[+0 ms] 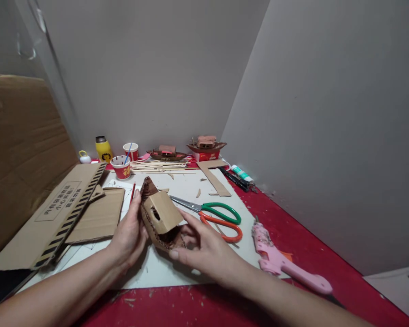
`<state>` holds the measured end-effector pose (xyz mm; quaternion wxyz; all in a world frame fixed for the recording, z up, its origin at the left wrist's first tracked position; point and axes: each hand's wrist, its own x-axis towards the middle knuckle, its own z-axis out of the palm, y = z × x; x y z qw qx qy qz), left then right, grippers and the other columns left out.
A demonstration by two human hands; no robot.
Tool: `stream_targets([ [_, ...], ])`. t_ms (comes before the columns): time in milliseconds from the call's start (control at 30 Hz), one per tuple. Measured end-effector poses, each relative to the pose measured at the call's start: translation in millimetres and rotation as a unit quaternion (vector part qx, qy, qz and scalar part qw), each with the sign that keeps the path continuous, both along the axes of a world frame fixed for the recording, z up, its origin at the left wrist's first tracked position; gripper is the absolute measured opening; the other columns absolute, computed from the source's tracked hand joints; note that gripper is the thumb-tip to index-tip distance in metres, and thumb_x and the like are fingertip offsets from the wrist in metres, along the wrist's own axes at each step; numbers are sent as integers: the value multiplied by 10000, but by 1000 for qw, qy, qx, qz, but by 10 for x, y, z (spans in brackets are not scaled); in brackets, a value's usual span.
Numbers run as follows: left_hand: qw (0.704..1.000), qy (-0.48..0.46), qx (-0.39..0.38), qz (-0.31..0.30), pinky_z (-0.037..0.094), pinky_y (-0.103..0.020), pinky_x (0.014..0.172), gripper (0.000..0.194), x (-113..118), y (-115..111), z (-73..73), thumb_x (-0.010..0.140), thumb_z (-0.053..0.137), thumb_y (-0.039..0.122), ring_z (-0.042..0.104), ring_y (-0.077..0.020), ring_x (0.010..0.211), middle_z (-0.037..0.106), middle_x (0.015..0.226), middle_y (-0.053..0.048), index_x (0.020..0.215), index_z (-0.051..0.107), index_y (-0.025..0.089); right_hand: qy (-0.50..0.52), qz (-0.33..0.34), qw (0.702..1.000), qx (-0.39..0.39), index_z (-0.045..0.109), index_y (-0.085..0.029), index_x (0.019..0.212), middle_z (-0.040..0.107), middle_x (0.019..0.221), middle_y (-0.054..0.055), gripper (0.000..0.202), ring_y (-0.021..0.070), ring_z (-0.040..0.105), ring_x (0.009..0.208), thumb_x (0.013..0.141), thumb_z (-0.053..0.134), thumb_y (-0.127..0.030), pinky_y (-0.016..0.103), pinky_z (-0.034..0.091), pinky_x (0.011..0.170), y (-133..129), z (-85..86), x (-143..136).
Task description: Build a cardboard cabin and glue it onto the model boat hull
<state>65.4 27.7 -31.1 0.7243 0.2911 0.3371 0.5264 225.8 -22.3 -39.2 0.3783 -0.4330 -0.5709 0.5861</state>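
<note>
Between my two hands is a small cardboard model boat, tilted, with a lighter folded cardboard cabin on it that has an oval hole in one side. My left hand grips the hull along its left side, thumb up near the pointed end. My right hand closes on the other end, its thumb on the hull edge and its fingers by the cabin. Scissors with one green and one orange handle lie just beyond my right hand. A red pencil lies behind my left hand.
A pink glue gun lies on the red table at right. Cardboard sheets cover the left side. Farther back are paper cups, thin wooden sticks, a yellow bottle and two finished-looking model boats, one on a red box.
</note>
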Motion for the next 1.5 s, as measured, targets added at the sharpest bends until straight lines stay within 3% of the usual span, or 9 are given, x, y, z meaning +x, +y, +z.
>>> stream_targets([
  [200,998,14,64,-7,550,-363,919,439,-73,97,-18,956,494,392,654,-245,1101,674,1258,-98,1350,536,202,-25,-29,998,40,249,-180,1505,601,1284,138,934,231,619,1134,709,733,-246,399,482,987,79,64,132],
  [400,997,36,70,-24,617,-382,757,329,-164,183,-69,935,517,327,674,-236,979,667,1219,-108,1221,597,186,-114,-58,987,96,223,-205,1518,569,1310,163,929,247,616,1105,730,712,-252,410,527,894,249,129,406],
  [533,995,77,59,-8,625,-301,608,282,-181,174,-76,871,623,252,683,-187,822,684,1124,-75,1148,611,202,-123,-42,985,110,279,-242,1498,596,1305,133,863,237,624,1098,743,697,-230,428,514,931,373,119,561],
  [767,989,121,80,-37,620,-304,671,365,-205,170,-82,838,682,261,720,-204,838,695,1151,-78,1184,568,225,-89,-87,975,181,385,-270,1455,571,1361,119,740,246,587,1196,781,686,-236,433,518,974,437,89,651],
  [867,983,148,110,-13,615,-325,692,388,-223,131,-63,830,702,309,721,-220,846,701,1134,-80,1181,568,213,-160,-127,924,324,410,-298,1448,553,1393,105,653,247,563,1237,842,642,-225,461,500,1010,420,60,636],
  [1000,974,149,162,46,618,-350,745,534,-237,33,36,810,724,340,642,-280,1094,645,1286,-64,1306,540,272,-211,-135,802,541,381,-352,1460,607,1339,70,663,221,573,1232,879,604,-124,446,489,1042,382,77,612],
  [1133,964,161,199,73,587,-334,855,616,-231,-59,141,785,744,342,567,-299,1225,604,1365,-38,1359,524,308,-218,-125,757,604,342,-368,1480,604,1338,74,728,225,563,1246,866,590,-65,434,516,1016,334,150,619],
  [1300,946,223,217,93,525,-312,956,564,-257,-44,142,748,775,304,529,-291,1271,646,1309,-58,1284,606,256,-195,-122,781,580,447,-353,1426,611,1336,66,645,217,567,1243,863,581,-66,426,510,1021,332,176,649],
  [1500,931,309,192,-37,576,-302,686,356,-329,100,237,763,743,316,687,-234,845,747,1011,-105,1096,716,192,-158,-117,934,298,649,-236,1223,651,1284,85,413,236,614,1171,812,639,-198,444,508,998,467,186,742],
])
